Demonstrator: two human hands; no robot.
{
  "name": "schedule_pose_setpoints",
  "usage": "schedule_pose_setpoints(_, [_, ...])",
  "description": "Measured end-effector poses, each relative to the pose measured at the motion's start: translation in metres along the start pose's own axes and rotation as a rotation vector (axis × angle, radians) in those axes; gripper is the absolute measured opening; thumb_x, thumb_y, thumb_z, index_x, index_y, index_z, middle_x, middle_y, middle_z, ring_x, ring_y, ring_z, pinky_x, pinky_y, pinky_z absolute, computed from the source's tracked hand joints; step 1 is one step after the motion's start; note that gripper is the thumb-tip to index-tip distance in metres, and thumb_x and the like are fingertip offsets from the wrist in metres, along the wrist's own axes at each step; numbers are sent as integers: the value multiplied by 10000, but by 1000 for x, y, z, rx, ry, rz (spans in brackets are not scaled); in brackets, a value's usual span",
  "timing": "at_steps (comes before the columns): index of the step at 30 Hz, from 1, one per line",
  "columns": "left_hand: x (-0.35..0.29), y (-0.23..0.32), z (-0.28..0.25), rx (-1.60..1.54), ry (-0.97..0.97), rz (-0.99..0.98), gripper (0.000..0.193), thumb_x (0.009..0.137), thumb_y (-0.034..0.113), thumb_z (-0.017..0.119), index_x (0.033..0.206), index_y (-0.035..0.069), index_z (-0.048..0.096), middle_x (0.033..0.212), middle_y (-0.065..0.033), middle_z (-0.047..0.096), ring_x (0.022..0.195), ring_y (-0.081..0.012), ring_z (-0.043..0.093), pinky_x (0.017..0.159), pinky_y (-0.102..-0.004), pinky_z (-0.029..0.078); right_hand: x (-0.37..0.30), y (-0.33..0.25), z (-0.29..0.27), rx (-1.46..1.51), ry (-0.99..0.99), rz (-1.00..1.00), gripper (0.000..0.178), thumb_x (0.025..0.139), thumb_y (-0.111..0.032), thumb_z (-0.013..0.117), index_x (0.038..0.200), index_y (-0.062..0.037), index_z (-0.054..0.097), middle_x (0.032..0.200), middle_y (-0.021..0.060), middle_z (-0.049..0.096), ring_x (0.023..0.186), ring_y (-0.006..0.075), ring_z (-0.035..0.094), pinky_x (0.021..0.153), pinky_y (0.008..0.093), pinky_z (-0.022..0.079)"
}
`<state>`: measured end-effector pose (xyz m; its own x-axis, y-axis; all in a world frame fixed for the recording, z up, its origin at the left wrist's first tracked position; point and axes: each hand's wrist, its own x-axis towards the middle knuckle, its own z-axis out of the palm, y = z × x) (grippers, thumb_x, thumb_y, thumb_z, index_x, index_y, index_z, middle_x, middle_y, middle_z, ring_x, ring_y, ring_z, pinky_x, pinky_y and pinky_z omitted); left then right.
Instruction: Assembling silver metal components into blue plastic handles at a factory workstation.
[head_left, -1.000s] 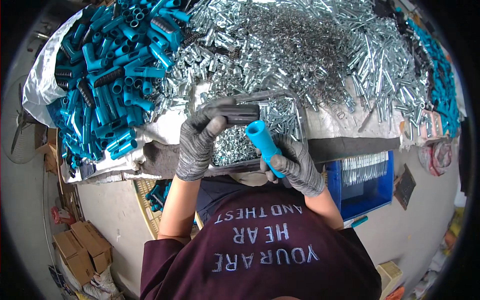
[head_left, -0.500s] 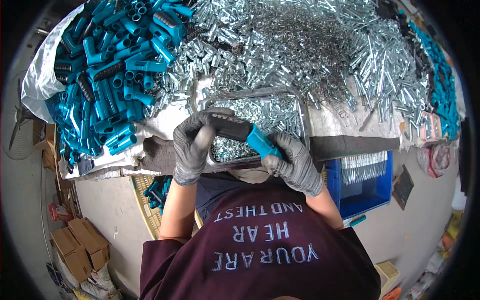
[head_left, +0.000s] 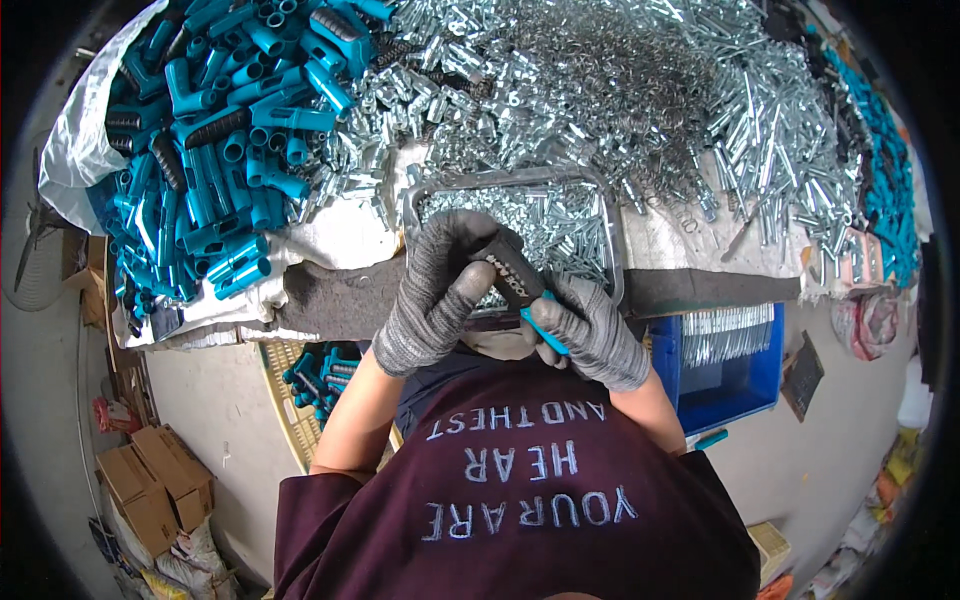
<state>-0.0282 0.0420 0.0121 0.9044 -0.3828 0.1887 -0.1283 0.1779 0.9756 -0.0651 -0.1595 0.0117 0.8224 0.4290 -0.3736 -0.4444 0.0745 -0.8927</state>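
Note:
Between my two gloved hands is a teal-and-black plastic tool handle (head_left: 512, 274), tilted down to the right. My left hand (head_left: 432, 300), in a grey knit glove, is closed on the black grip end, thumb lying along it. The fingers of my right hand (head_left: 592, 330), also gloved, wrap the teal end and cover much of it. Both hands are over the near edge of a clear plastic tray (head_left: 612, 215) of small metal parts (head_left: 570, 225).
Teal handle shells (head_left: 215, 165) are heaped at the left of the table. Springs (head_left: 630, 90) and metal rods (head_left: 770, 150) pile up behind the tray. Below stand a blue bin (head_left: 728, 385) at right and a yellow crate (head_left: 283, 405) at left. Cardboard boxes (head_left: 150, 480) sit on the floor.
My left hand has moved right and slightly down, bringing the handle closer to my body. The handle has tilted more steeply, and my right hand now covers more of its teal end.

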Motion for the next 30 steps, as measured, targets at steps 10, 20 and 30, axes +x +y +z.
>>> schedule_pose_setpoints(10, [30, 22, 21, 679, -16, 136, 354, 974, 212, 484, 1256, 6, 540, 1057, -194, 637, 1016, -328, 617, 872, -388, 477, 1, -6, -1, 51, 137, -100, 634, 851, -649, 561, 1097, -65, 566, 645, 13, 542, 450, 66, 468, 390, 204, 348])
schedule_pose_setpoints(20, [43, 9, 24, 466, -25, 65, 316, 981, 209, 510, 1216, 12, 588, 978, -108, 645, 892, -182, 612, 819, -320, 488, 4, -16, 4, 407, 106, 25, 814, 749, -835, 425, 1142, -135, 560, 584, 2, 511, 353, 84, 412, 316, 221, 311])
schedule_pose_setpoints(30, [81, 31, 17, 829, -285, 97, 376, 964, 361, 532, 1206, 85, 613, 893, -168, 686, 817, -305, 676, 725, -390, 531, 15, -4, -18, 33, 333, -219, 715, 839, -614, 611, 1267, -58, 471, 678, -5, 557, 410, 52, 434, 349, 192, 325])
